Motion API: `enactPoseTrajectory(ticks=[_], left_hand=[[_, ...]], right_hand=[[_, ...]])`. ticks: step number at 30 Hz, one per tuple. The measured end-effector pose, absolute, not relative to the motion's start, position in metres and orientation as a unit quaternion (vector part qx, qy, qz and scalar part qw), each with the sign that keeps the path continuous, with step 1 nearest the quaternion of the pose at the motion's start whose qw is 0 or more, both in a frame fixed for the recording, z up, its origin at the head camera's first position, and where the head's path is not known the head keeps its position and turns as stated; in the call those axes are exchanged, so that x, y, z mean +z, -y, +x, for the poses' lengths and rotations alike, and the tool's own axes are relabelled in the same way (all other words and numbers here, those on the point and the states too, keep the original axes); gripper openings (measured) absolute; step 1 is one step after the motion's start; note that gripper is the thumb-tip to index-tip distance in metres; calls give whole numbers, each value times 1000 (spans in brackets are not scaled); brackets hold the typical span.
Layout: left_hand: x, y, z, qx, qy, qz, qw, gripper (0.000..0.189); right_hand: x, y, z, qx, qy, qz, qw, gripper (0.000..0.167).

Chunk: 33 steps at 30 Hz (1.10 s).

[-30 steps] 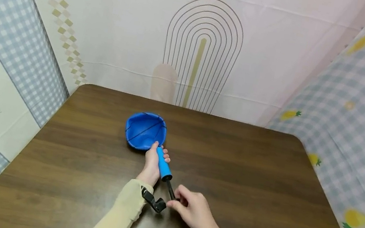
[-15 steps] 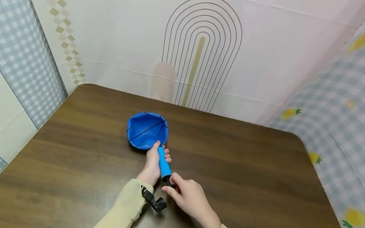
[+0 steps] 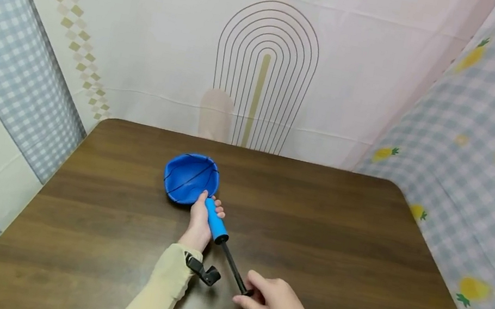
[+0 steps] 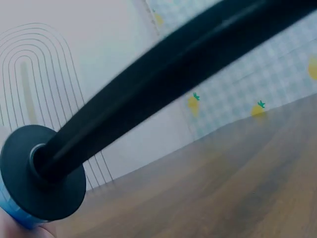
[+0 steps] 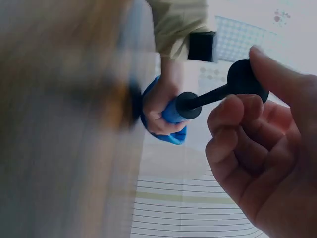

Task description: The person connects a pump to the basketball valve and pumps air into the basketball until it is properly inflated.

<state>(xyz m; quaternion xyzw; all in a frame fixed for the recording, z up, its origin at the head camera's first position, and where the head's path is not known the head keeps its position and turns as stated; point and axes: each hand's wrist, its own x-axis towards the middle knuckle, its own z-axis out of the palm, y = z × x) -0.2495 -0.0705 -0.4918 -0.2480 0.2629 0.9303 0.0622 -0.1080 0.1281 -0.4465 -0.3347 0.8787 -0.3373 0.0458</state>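
A partly collapsed blue ball with black lines [image 3: 191, 177] lies on the table beyond my left hand [image 3: 199, 223]. That hand grips the blue barrel of a hand pump [image 3: 217, 224], whose far end points at the ball; where the two meet is hidden. From the barrel's near end the black rod [image 3: 232, 267] stretches out a long way, and it crosses the left wrist view close up. My right hand [image 3: 277, 306] holds the black end handle [image 5: 241, 77] between thumb and curled fingers, as the right wrist view shows.
The brown wooden table [image 3: 337, 236] extends around both hands. A patterned white cloth [image 3: 156, 50] hangs behind it, with checked cloths at both sides. A black strap mount [image 3: 203, 270] sits on the left wrist beside the pump rod.
The right hand first pushed the pump handle in close to the barrel, then drew it back toward the lower right, so more rod shows now. The left hand keeps its grip.
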Motion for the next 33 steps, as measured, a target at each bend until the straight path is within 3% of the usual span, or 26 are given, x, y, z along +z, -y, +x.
enactPoseTrajectory(ticks=[7, 14, 20, 25, 33], left_hand=[[-496, 58, -250, 928, -268, -254, 40, 29], [-494, 60, -248, 931, -270, -238, 54, 28], [-492, 68, -250, 936, -256, -229, 70, 28], [-492, 71, -252, 936, -246, -239, 72, 27], [-495, 72, -250, 935, -235, -253, 81, 27]], right_hand=[[-459, -115, -150, -318, -879, -354, -40, 28], [-469, -87, -177, -316, -882, -350, -13, 29], [-459, -86, -164, -307, -892, -332, -12, 28], [-447, -104, -135, -304, -887, -348, 1, 31], [-440, -122, -101, -344, -882, -320, 39, 14]])
